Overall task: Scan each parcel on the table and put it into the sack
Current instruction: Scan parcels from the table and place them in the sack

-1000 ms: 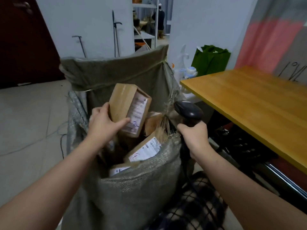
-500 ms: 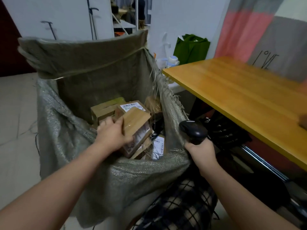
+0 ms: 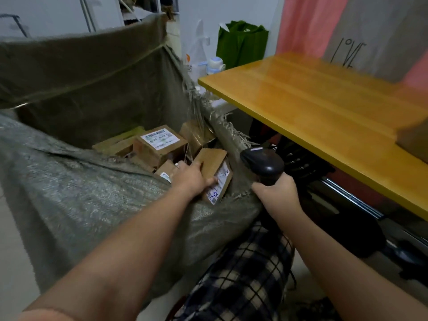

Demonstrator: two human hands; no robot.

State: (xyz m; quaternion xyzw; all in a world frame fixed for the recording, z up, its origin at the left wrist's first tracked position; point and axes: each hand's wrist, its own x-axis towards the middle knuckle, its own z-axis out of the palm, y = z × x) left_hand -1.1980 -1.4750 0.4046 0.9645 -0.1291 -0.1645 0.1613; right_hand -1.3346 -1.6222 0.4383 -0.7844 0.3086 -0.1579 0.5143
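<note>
A big grey-green woven sack (image 3: 88, 195) stands open on the left. Several cardboard parcels lie inside it, one with a white label (image 3: 159, 144) facing up. My left hand (image 3: 192, 179) reaches into the sack and holds a small cardboard parcel (image 3: 214, 174) with a white label, low against the sack's right wall. My right hand (image 3: 275, 195) grips the handle of a black barcode scanner (image 3: 262, 162) just outside the sack's frayed right rim. One more cardboard parcel (image 3: 414, 140) sits at the right edge of the yellow wooden table (image 3: 312, 107), cut off by the frame.
A green bag (image 3: 240, 42) and a white-and-blue bottle (image 3: 215, 64) stand behind the table's far corner. Under the table there are dark metal frame parts (image 3: 347, 200). Checked cloth (image 3: 243, 274) lies below my right arm. A pink and grey hanging covers the wall at right.
My left hand has lowered the parcel from above the sack's mouth down inside, toward the right wall. My view has swung right and down. The right hand keeps the scanner by the rim.
</note>
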